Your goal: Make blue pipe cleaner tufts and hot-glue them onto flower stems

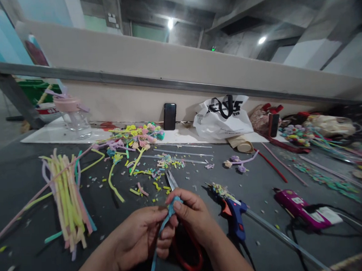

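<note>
A light blue pipe cleaner runs up between my hands and ends in a small bunched blue knot. My left hand is closed, pinching the stem just below that knot. Thumb and fingers of my right hand grip the knot itself. Scissors with red handles show below my right hand, their blades pointing away beyond the fingers; whether they lie on the table or hang in the hand I cannot tell. To the right lies a blue glue gun with a clear glue stick in its back.
Left lies a bundle of pipe cleaners. Finished pipe-cleaner flowers and cut scraps spread ahead. A phone leans on the back board beside a white bag. A purple power strip with cables sits right; a clear bottle stands back left.
</note>
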`<action>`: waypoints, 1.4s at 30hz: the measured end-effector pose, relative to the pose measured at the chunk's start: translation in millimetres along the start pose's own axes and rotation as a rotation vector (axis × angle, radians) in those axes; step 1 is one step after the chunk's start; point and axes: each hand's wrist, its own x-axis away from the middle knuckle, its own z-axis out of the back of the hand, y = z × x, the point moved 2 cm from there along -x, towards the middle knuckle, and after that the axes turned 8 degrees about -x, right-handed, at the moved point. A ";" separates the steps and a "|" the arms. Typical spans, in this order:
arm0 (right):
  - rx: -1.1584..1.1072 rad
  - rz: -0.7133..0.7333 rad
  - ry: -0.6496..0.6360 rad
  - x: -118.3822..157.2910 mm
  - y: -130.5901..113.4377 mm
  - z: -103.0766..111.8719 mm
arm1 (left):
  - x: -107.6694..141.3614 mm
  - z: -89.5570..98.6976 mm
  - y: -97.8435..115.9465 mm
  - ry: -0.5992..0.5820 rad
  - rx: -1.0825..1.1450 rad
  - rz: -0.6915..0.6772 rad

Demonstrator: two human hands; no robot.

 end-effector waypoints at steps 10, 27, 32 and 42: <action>0.196 0.097 -0.025 1.2 -15.0 -4.0 | 1.9 -4.2 -0.2 -0.004 -0.012 -0.025; 0.051 0.017 -0.068 2.3 -2.5 -1.8 | -0.4 -0.6 -4.1 0.144 -0.271 -0.104; 0.098 0.013 -0.027 1.9 -0.9 3.5 | -3.7 -2.1 -3.1 0.209 -0.457 -0.157; 0.016 0.080 0.034 1.5 0.9 1.1 | -6.9 -2.7 -0.5 0.282 -0.580 -0.322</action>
